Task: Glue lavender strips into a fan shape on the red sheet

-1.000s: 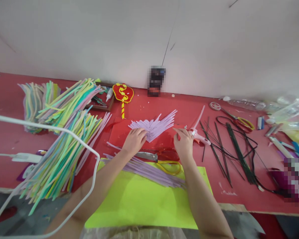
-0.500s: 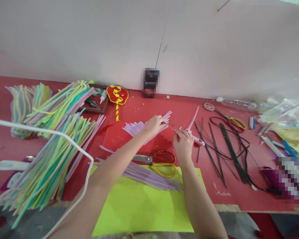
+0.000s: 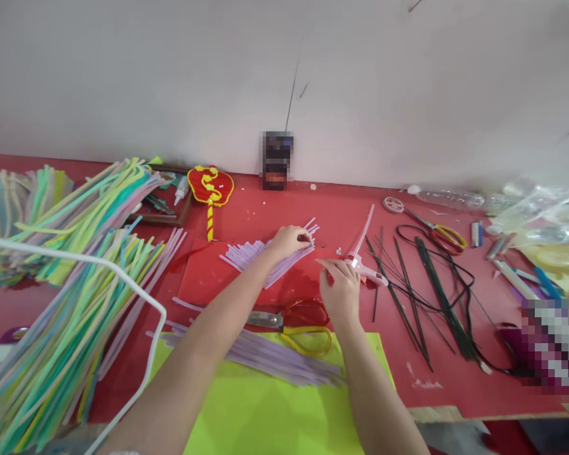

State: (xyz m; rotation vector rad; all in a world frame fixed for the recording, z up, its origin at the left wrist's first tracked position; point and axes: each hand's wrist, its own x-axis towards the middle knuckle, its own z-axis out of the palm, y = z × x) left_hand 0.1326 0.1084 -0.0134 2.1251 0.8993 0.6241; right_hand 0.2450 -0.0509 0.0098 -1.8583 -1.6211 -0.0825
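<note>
A fan of pale purple strips (image 3: 251, 255) lies glued on a red sheet (image 3: 203, 278) on the red table. My left hand (image 3: 289, 241) reaches across it and pinches the right-hand ends of the strips near the top. My right hand (image 3: 340, 287) rests just right of the red sheet, fingers curled and pinched; what they hold I cannot make out. A pink glue gun (image 3: 364, 259) lies right beside that hand. Scissors with yellow and red handles (image 3: 294, 323) lie below the red sheet, near a bundle of loose purple strips (image 3: 275, 354).
A lime-green sheet (image 3: 284, 411) lies at the near edge. Big heaps of pastel strips (image 3: 71, 278) fill the left side, crossed by a white cable (image 3: 123, 284). Green wires and a black cord (image 3: 427, 284) lie to the right, with more scissors (image 3: 443, 232) and clutter beyond.
My left hand has moved from the lower left of the purple fan across to its upper right ends and pinched them. My right hand stayed beside the glue gun. The view shifted slightly.
</note>
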